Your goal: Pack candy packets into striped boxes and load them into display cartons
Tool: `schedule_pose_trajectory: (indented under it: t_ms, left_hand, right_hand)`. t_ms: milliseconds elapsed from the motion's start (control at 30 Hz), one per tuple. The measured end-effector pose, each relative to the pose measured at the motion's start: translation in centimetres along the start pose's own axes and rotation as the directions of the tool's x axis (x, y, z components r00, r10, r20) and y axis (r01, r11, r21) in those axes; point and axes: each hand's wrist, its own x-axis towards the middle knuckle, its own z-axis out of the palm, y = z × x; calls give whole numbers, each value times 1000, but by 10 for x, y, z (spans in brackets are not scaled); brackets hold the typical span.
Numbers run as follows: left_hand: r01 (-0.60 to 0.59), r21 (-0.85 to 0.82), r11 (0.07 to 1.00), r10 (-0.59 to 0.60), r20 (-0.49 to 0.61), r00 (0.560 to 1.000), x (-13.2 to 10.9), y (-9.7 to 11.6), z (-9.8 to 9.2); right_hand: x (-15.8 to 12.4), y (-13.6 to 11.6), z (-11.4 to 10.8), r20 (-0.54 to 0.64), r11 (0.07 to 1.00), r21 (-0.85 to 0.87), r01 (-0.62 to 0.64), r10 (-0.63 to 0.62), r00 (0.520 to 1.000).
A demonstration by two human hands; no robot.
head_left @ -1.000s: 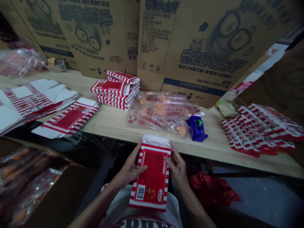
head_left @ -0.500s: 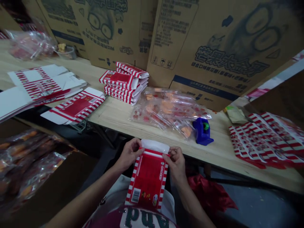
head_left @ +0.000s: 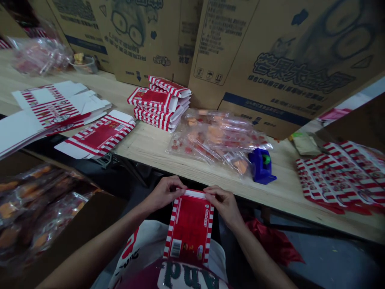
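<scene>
A red cardboard box (head_left: 190, 224) with red-and-white striped edges, a barcode and small printed pictures lies flat against my lap, back side up. My left hand (head_left: 168, 193) pinches its upper left corner between thumb and fingers. At the upper right corner my right hand (head_left: 223, 204) grips in the same way. Between the two hands only a narrow white strip shows along the box's top edge. The box's lower end meets the printed shirt.
On the table (head_left: 150, 154) are flat white-and-red cartons (head_left: 60, 105), one single carton (head_left: 100, 134), stacked filled boxes (head_left: 159, 103), clear candy packets (head_left: 215, 136), a blue tape dispenser (head_left: 261, 166) and striped boxes (head_left: 343, 176). Large brown cartons (head_left: 237, 86) stand behind. An open carton (head_left: 102, 216) holds packets.
The white flap that stood up at the box's top has been folded down, leaving a thin strip. Both hands stay at the top corners. The view has shifted slightly.
</scene>
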Motion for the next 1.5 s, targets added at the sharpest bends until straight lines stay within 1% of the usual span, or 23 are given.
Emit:
schedule_pose_trajectory:
  t_ms: [67, 133, 200, 267, 300, 367, 500, 533, 600, 667, 733, 767, 833, 867, 900, 967, 1033, 1133, 1200, 1267, 1367, 1433, 1500]
  left_hand:
    - [64, -39, 997, -63, 25, 998, 6, 5, -3]
    - [151, -148, 977, -140, 86, 986, 14, 10, -5]
    - [218, -236, 947, -189, 136, 972, 22, 14, -7]
    - [241, -245, 939, -203, 168, 965, 28, 17, -8]
    - [230, -232, 945, -191, 176, 966, 30, 19, -7]
    - [168, -190, 967, -131, 190, 973, 32, 22, -7]
    - [-54, -12, 998, 55, 190, 980, 25, 24, -3]
    - [-99, 26, 995, 92, 177, 980, 22, 22, -1]
    - [-146, 61, 987, 137, 135, 981, 16, 18, 3]
    - [-156, 47, 987, 151, 88, 985, 11, 12, 9]
    - [-144, -3, 990, 144, 59, 988, 10, 8, 13]
    - [-128, -48, 991, 130, 58, 990, 10, 8, 14]
    - [-62, -157, 986, 78, 93, 993, 13, 9, 15]
    - [-22, -206, 978, 47, 116, 992, 16, 11, 14]
    - [15, -238, 971, 17, 135, 991, 18, 13, 14]
    - [57, -236, 970, -22, 149, 989, 21, 17, 14]
    - [24, -176, 984, -1, 126, 992, 21, 20, 15]
    - [-92, -85, 992, 99, 78, 992, 18, 20, 18]
    - [-122, -73, 990, 126, 49, 991, 16, 16, 22]
    - [-110, -81, 991, 113, 27, 993, 13, 13, 27]
    - [-78, -75, 994, 77, -13, 997, 8, 11, 37]
    - [-23, -57, 998, 19, -63, 998, 7, 9, 43]
    - [72, -50, 996, -78, -111, 991, 9, 5, 45]
  right_hand:
    - [10, -5, -4, 28, 996, 9, -87, 87, 996]
    - [19, -11, -8, 69, 990, 36, -139, 136, 988]
    - [24, -17, -11, 93, 987, 69, -144, 138, 986]
    - [26, -21, -13, 97, 986, 86, -142, 133, 986]
    - [25, -22, -14, 94, 987, 85, -134, 126, 988]
    - [22, -22, -17, 93, 992, 73, -102, 95, 991]
    - [7, -18, -19, 88, 998, 56, -10, 5, 996]
    - [2, -16, -18, 68, 999, 47, 11, -14, 998]
    - [-7, -11, -13, -1, 999, 25, 44, -44, 999]
    - [-13, -8, -8, -80, 998, 37, 51, -48, 996]
    - [-13, -7, -5, -103, 989, 144, 9, 6, 995]
    - [-11, -8, -5, -93, 975, 218, -31, 52, 994]
    - [-2, -14, -9, -23, 935, 331, -129, 145, 989]
    - [4, -18, -12, 24, 919, 350, -180, 184, 983]
    - [10, -21, -16, 64, 912, 345, -222, 213, 975]
    - [18, -28, -22, 116, 919, 298, -260, 235, 965]
    - [20, -31, -26, 120, 942, 248, -225, 201, 972]
    - [10, -26, -26, 85, 984, 164, -68, 54, 995]
    - [-1, -18, -22, 26, 993, 108, 42, -45, 999]
    - [-12, -8, -14, -66, 992, 58, 116, -112, 992]
    - [-27, 3, 0, -206, 991, 40, 128, -117, 971]
    - [-31, 7, 5, -228, 991, 96, 95, -71, 971]
    - [-25, 9, -2, -195, 988, 135, 77, -50, 979]
